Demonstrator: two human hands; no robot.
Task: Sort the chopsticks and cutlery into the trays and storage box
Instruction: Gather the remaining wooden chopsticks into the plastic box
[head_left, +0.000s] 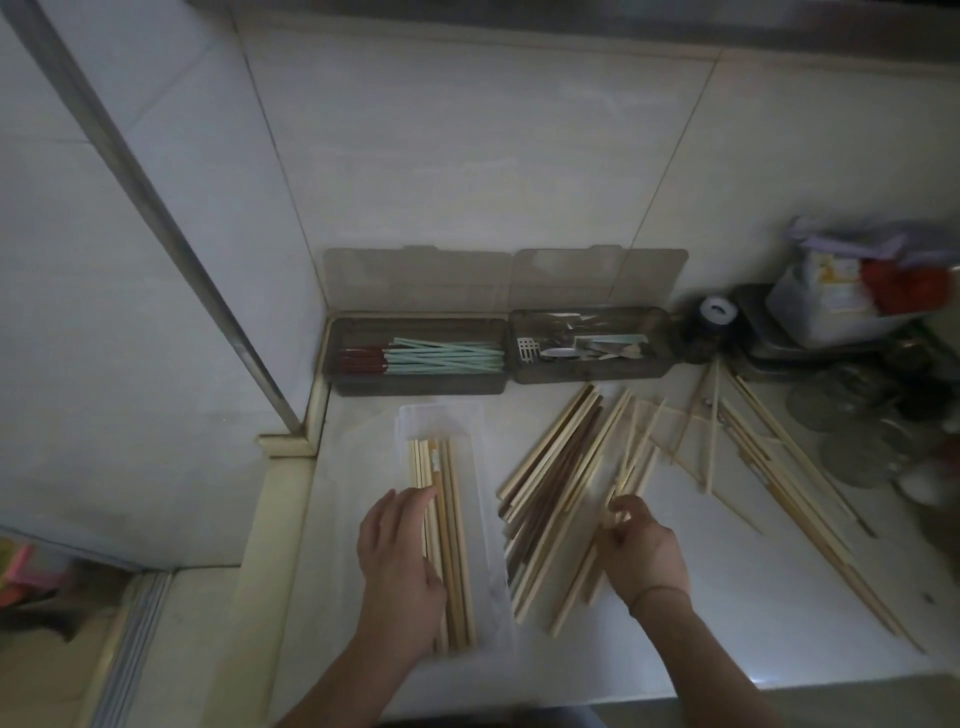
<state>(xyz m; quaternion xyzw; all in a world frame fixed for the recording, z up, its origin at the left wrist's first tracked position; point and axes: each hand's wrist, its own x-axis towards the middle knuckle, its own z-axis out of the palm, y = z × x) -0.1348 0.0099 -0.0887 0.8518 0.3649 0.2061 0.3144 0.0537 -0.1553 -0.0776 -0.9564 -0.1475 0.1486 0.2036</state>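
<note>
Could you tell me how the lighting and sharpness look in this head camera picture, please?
Head view: dim overall, with a brighter patch on the counter at lower right; wide-angle bending curves the wall rail; the clutter of bags at far right is blurred, while the left hand and right hand show fairly clearly.

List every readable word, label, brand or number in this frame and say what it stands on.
None can be read.
The packet at the far right carries yellow print, too blurred and dim to read.
The chopsticks in the clear tray show a small pale mark, too small to read.
</note>
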